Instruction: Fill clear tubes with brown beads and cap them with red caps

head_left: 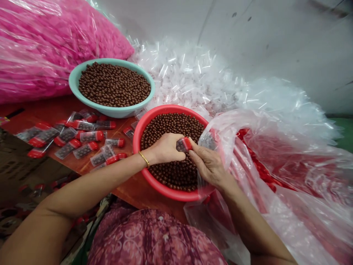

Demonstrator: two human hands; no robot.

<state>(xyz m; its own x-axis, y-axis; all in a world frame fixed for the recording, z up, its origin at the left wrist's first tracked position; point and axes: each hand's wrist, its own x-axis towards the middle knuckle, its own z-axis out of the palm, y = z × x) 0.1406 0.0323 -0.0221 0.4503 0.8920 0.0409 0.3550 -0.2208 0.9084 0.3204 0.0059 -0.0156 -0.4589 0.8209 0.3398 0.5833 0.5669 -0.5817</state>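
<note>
Tube (183, 144) with a red cap, held over the red basin (165, 108) between both hands. Left hand (165, 149) is curled closed around the clear end, gold bangle (143, 159) on the wrist. Right hand (208, 163) is nearly closed, thumb and fingers pinching at the cap end. Basin is full of brown balls (176, 127). Teal bowl (72, 79) holds more brown balls (114, 84) and sits just behind it. Filled tubes (85, 149) lie loose on the surface (46, 114), left of the basin. Clear tubes (187, 77) are heaped behind; pink bag (55, 48) at far left. Clear bag (226, 147) of red pieces (259, 169), maybe caps, presses against the basin's right side.

Risks: a cap not fully seated could pop off and spill balls. Smooth plastic could slip from the fingers into the basin. The slippery bag could slide and drag at the basin. Loose tubes near the surface edge could roll off if knocked by the left forearm.
</note>
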